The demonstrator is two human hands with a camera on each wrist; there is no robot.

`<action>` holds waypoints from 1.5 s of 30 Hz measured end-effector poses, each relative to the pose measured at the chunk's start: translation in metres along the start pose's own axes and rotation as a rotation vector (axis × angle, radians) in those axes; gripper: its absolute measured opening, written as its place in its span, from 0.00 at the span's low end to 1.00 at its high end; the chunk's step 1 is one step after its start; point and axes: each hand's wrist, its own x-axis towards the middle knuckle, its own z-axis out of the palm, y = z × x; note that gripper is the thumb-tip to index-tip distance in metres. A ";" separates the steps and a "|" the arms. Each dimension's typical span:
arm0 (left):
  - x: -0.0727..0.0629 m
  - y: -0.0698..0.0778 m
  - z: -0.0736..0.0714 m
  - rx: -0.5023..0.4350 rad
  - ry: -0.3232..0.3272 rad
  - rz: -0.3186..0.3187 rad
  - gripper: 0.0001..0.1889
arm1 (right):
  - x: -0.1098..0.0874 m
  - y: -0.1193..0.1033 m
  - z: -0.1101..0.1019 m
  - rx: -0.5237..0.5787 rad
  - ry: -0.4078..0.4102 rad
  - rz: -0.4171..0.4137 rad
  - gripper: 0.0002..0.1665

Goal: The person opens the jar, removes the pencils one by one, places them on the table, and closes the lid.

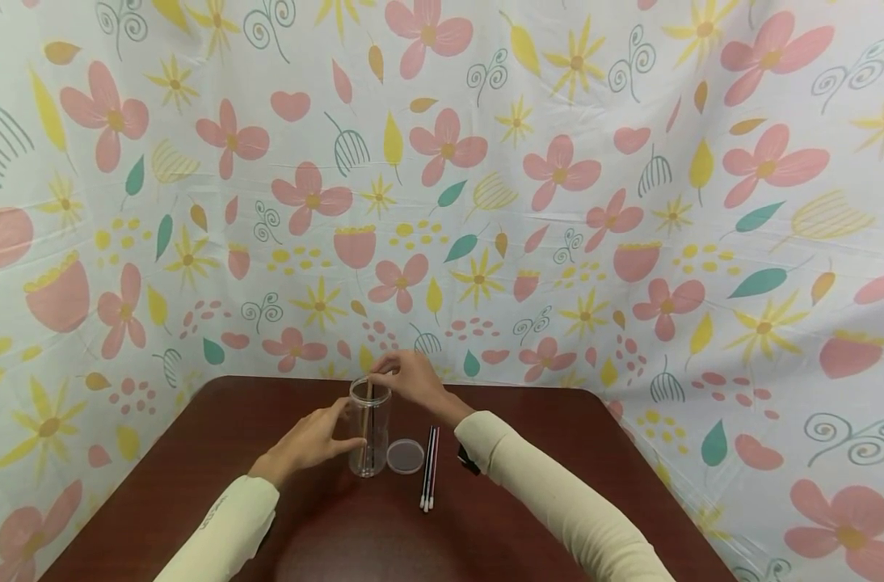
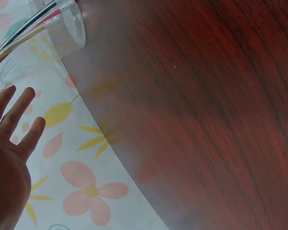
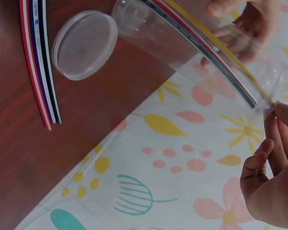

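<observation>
A tall clear plastic jar [image 1: 380,428] stands on the table with its mouth uncovered. My left hand [image 1: 307,440] holds it from the left, thumb in front and fingers around the side; some fingers spread away from it in the left wrist view. Inside the jar lean several pencils, among them a black one [image 3: 201,50] and a red one beside it. At the rim, my right hand [image 1: 413,380] pinches the top end of a yellow pencil [image 3: 216,40], whose length runs down inside the jar.
The round clear lid [image 1: 406,457] lies flat just right of the jar. Farther right, striped pencils [image 1: 429,469] lie side by side on the dark wooden table [image 1: 340,533]. A flower-print cloth [image 1: 442,242] hangs behind and along the sides.
</observation>
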 end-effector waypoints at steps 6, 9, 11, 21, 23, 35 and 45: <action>0.001 0.001 0.000 0.023 0.024 0.019 0.38 | 0.006 -0.001 -0.013 0.006 0.032 -0.016 0.06; 0.001 0.001 0.000 0.023 0.030 0.019 0.37 | 0.009 -0.001 -0.019 0.020 0.056 -0.032 0.06; 0.000 0.001 -0.001 0.019 0.028 0.015 0.37 | 0.011 -0.001 -0.023 0.028 0.080 -0.044 0.05; 0.001 0.001 0.000 0.020 0.023 0.027 0.36 | 0.019 0.001 -0.049 0.066 0.176 -0.046 0.06; 0.001 0.001 0.000 0.019 0.025 0.026 0.36 | 0.021 0.002 -0.055 0.068 0.187 -0.032 0.06; -0.001 0.003 0.002 0.015 0.019 0.013 0.37 | 0.022 0.010 -0.084 0.088 0.240 0.005 0.10; -0.001 0.003 0.002 0.021 0.030 0.032 0.34 | 0.022 0.016 -0.094 0.127 0.264 0.062 0.12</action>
